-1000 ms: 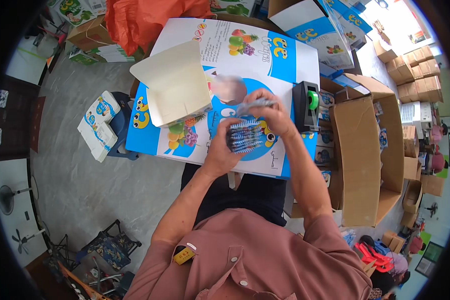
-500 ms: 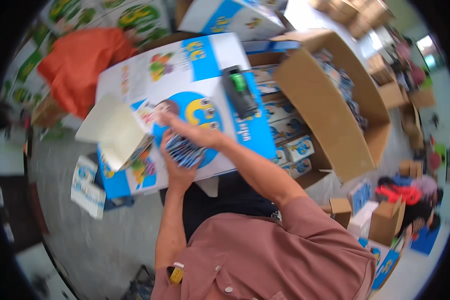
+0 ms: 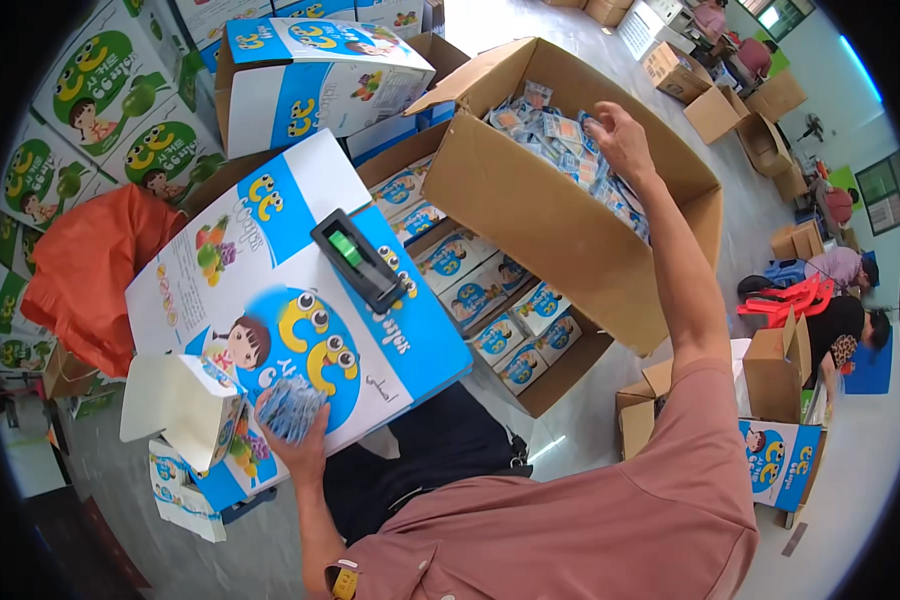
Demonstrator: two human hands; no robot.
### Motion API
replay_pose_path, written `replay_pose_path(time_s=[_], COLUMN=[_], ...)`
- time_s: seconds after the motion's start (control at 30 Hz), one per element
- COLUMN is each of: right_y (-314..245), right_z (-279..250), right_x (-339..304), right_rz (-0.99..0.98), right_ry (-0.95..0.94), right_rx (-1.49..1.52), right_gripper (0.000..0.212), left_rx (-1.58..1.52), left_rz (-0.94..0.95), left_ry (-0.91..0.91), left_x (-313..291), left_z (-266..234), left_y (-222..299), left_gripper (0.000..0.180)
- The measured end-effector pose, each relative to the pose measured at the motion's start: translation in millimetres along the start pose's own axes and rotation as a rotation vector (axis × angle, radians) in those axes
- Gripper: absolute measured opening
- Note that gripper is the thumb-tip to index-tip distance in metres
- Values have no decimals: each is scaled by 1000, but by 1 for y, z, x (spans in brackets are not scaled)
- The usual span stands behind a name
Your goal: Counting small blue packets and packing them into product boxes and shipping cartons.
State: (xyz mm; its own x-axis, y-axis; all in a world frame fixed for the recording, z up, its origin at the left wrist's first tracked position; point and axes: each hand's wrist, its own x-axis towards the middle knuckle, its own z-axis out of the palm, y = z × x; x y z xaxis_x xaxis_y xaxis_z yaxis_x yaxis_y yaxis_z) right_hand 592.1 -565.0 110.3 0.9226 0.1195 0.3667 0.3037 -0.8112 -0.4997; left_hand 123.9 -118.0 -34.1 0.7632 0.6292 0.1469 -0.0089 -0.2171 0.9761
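Note:
My left hand (image 3: 302, 455) is closed around a bundle of small blue-and-white sachets (image 3: 290, 408), above the near edge of a large printed carton (image 3: 170, 290). My right arm stretches far to the right. At its end my right hand (image 3: 625, 145) is inside a tall brown carton (image 3: 540, 220), over a heap of loose sachets (image 3: 570, 145). Its fingers are bent and a little apart, with nothing plainly held. Just left of the bundle stands a small white box (image 3: 205, 415), lid up. A black tape dispenser with green tape (image 3: 360, 260) lies on the printed carton.
Small printed boxes (image 3: 470, 285) stand in rows in an open carton under the brown one. An orange-red bag (image 3: 100, 275) lies at the left, near stacked green-and-white cartons (image 3: 120, 100). A flattened small box (image 3: 185, 495) sits low at left. Other people (image 3: 845, 340) work at the far right.
My right hand has left the bundle and reached right, into the brown carton. My left hand still holds the sachets. The whole view has swung to the right.

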Motion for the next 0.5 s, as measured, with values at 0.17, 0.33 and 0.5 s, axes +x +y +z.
replay_pose_path(time_s=[0.17, 0.33, 0.5], right_y=[108, 111, 126], right_z=[63, 113, 142], right_x=[29, 59, 80], right_rz=[-214, -181, -128], right_ry=[-282, -461, -523], right_rx=[-495, -647, -735], right_gripper=[64, 63, 60], left_rx=[106, 221, 213], left_rz=[-12, -30, -115], left_ry=[-10, 0, 50], left_x=[-4, -8, -9], left_z=[-3, -11, -8], left_y=[7, 10, 15], left_gripper=[84, 82, 77])
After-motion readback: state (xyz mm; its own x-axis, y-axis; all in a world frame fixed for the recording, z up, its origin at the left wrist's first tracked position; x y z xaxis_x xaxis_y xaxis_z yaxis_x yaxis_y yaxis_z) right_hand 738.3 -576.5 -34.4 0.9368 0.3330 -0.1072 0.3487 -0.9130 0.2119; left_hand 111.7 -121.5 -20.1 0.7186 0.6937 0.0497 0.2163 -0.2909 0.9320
